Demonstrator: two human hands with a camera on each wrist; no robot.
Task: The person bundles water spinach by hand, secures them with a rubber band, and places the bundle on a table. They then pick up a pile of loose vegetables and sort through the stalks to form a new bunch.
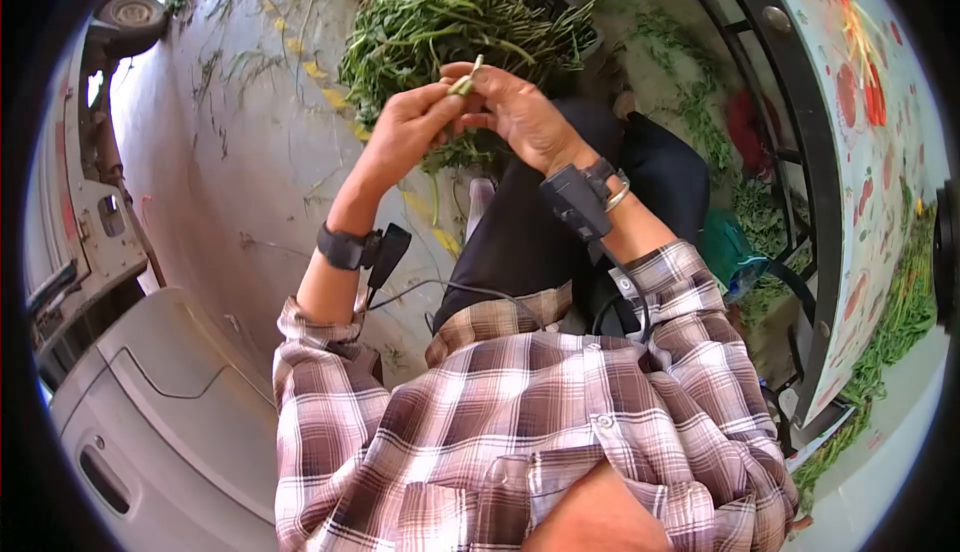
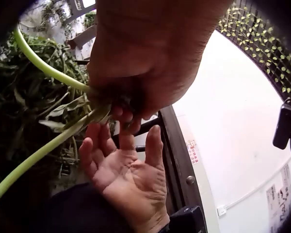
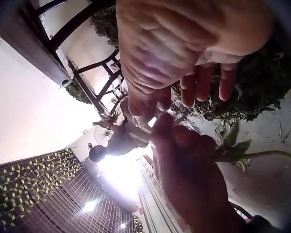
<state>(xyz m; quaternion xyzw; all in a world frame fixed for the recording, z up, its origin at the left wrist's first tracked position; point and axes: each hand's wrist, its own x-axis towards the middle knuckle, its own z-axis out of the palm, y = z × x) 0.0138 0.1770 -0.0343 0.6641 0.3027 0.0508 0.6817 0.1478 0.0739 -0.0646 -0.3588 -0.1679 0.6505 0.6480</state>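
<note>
Both hands meet over a heap of green leafy stems (image 1: 430,37). The left hand (image 1: 400,132) pinches a short pale green stem piece (image 1: 462,85) between thumb and fingers. At its upper end the right hand (image 1: 525,117) has thumb and forefinger on the same piece, its other fingers loosely extended. In the left wrist view, two long green stems (image 2: 39,158) run out from the left hand (image 2: 145,58), and the right hand (image 2: 131,182) shows its palm below. A leafy stem (image 3: 266,154) sticks out beyond the left hand (image 3: 189,170) in the right wrist view.
A black metal frame (image 1: 790,82) holds a patterned tabletop (image 1: 850,202) at the right. Scattered leaves lie on the floor (image 1: 220,142). A grey vehicle panel (image 1: 170,392) stands at the lower left. A green bag (image 1: 728,252) is beside the person's leg. Another person (image 3: 116,141) appears in the background.
</note>
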